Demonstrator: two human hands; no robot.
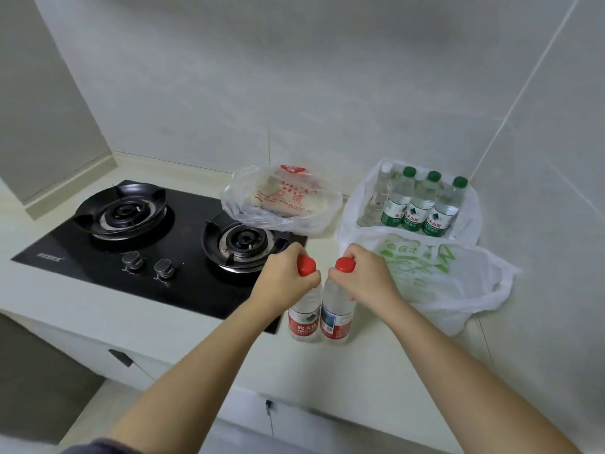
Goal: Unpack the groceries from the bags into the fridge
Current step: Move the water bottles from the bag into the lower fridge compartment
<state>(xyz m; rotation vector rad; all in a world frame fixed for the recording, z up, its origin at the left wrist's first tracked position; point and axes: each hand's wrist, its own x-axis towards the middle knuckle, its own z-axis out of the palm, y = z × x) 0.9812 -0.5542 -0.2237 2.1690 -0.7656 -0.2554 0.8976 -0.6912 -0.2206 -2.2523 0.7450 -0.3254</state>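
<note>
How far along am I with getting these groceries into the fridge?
Early, it seems. In hand: the left hand grips one red-capped bottle at the neck, the right hand a second red-capped bottle. Still to go: green-capped bottles in the white bag, a packet in the clear bag. Nothing visibly done; no fridge in view.

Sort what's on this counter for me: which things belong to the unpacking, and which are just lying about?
Job: red-capped bottles, one gripped by the left hand, one by the right hand; green-capped bottles; red-printed bag; green-printed bag.
Lying about: gas hob; knobs.
</note>
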